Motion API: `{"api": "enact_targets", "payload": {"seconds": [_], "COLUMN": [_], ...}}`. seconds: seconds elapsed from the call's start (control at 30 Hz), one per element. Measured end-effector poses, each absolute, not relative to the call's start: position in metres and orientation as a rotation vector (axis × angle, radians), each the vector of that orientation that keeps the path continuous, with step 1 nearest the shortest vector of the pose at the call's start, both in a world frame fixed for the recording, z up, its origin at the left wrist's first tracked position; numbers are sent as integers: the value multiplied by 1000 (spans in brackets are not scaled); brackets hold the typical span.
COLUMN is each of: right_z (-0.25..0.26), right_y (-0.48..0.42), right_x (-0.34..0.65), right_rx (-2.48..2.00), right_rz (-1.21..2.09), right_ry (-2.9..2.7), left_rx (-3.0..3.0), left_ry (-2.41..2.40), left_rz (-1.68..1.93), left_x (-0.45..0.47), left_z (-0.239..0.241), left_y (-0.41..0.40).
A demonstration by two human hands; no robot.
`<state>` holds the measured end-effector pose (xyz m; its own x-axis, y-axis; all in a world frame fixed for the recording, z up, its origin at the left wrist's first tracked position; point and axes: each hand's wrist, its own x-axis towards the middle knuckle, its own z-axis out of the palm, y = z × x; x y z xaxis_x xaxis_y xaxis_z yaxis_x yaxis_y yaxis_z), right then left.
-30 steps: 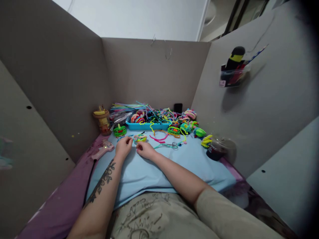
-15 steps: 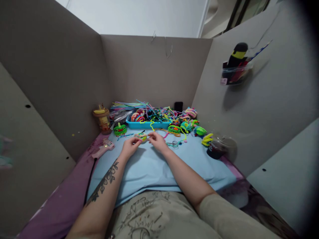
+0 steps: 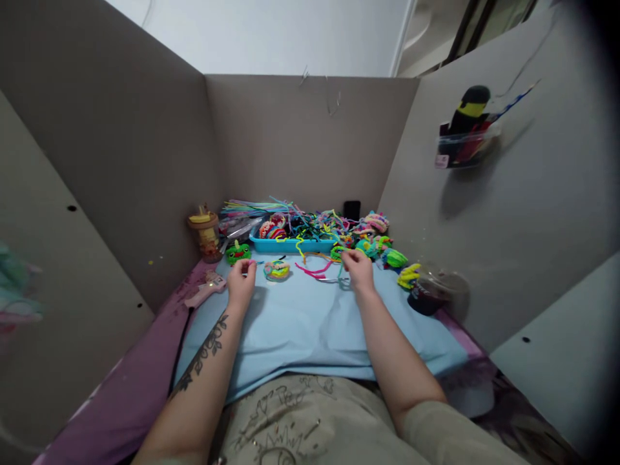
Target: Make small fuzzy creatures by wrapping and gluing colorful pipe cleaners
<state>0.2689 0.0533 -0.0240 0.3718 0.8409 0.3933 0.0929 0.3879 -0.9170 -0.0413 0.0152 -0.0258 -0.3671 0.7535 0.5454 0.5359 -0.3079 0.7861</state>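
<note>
A small round piece of fuzzy pipe cleaner, yellow, pink and teal, lies on the blue cloth between my hands, touched by neither. My left hand is closed in a pinch to its left, a short blue pipe-cleaner end showing beside the fingertips. Over on the right, the fingers of my right hand are pinched around a teal pipe cleaner that seems to hang from them. Beneath it are metal scissors, partly hidden. Loose pink pipe cleaners lie close by.
A blue tray heaped with pipe cleaners stands at the back. Left are a green frog-like piece, a lidded cup and a pink glue gun. Several fuzzy pieces and a dark tub line the right.
Both hands have left the round piece and moved apart, left hand to the left, right hand to the right. The round piece now rests on the cloth. The view has shifted slightly.
</note>
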Motion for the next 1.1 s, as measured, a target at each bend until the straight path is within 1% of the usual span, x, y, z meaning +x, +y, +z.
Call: {"api": "enact_targets", "payload": {"seconds": [0.1,0.2,0.4,0.47,0.6,0.83,0.93,1.1], "right_z": [-16,-12,-11,-12,-15,-19,-20,-23], "right_y": [58,54,33,25,14,7,4,4], "right_x": [279,277,232,218,204,201,205,211], "right_rx": [-835,-711,-639,-607,-637,-687,-637,-617], "right_rz": [739,918,1217,1280,1357,1343,1478,1792], "right_ry": [-610,-556,-858,-978,-1154,-1394,-1584,-1813], "left_rx": [1558,1494,1287,1213,1130,1073,1100,1393], "left_ry": [1693,1558,1089,902,888,882,870,922], "left_rz": [1793,1728,1264,1202,1278,1370,1404,1398], "left_x": [-46,-36,8,15,12,4,4,7], "left_z": [-28,-27,-19,-17,-14,-17,-18,-19], "left_y": [21,20,-8,-16,-18,-10,-11,-19]}}
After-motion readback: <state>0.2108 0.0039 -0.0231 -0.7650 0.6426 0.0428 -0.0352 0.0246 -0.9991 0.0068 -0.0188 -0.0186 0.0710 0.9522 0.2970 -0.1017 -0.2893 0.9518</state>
